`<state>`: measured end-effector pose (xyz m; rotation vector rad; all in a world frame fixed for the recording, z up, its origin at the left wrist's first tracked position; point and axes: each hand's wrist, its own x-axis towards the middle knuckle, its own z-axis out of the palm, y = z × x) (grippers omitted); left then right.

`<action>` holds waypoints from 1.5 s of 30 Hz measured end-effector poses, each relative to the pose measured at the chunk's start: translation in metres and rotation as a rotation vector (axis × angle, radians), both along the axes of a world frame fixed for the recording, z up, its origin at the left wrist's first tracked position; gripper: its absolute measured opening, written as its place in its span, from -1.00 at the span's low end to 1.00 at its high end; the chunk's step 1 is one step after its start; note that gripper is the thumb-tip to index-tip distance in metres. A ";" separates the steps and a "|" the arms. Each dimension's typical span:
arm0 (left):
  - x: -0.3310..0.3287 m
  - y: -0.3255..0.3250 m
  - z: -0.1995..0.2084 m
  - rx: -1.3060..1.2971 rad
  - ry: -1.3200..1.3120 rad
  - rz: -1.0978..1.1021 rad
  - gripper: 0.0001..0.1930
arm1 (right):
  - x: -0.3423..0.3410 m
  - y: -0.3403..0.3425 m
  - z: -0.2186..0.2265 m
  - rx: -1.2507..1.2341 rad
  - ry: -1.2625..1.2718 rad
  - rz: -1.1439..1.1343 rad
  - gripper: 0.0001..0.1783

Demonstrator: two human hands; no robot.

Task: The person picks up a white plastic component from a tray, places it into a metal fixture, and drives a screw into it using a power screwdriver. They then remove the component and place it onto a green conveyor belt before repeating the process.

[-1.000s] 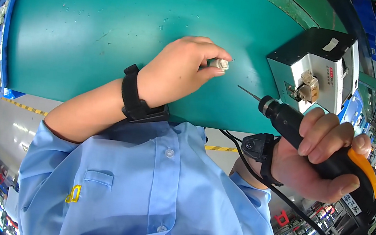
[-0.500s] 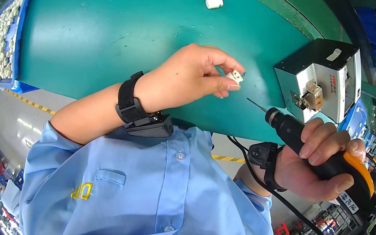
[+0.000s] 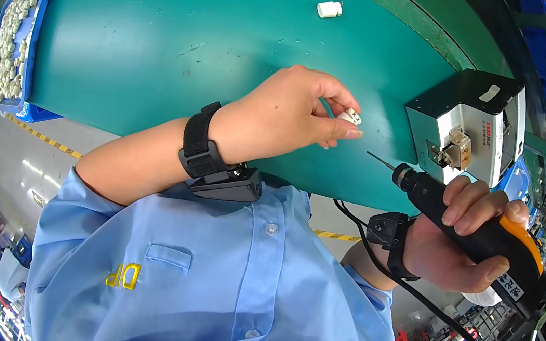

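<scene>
Green bench (image 3: 133, 76) spans the upper and middle frame, with a black-and-silver machine (image 3: 490, 116) at right and a blue tray (image 3: 37, 36) of small whitish pieces at upper left. Right hand (image 3: 443, 253), lower right, wrapped around a black-and-orange electric screwdriver (image 3: 433, 197), its thin bit pointing up-left, apart from the left hand (image 3: 284, 108). Left hand, centre, narrowed to a thumb-and-finger pinch on a small white piece (image 3: 350, 116); a similar loose piece (image 3: 329, 9) lies at upper centre.
</scene>
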<state>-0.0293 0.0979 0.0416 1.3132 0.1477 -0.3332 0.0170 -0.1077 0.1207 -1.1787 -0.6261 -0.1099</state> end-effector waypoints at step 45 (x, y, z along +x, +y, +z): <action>0.017 0.016 -0.039 0.669 -0.595 -0.095 -0.81 | 0.029 0.042 -0.015 -0.071 -0.206 0.511 0.05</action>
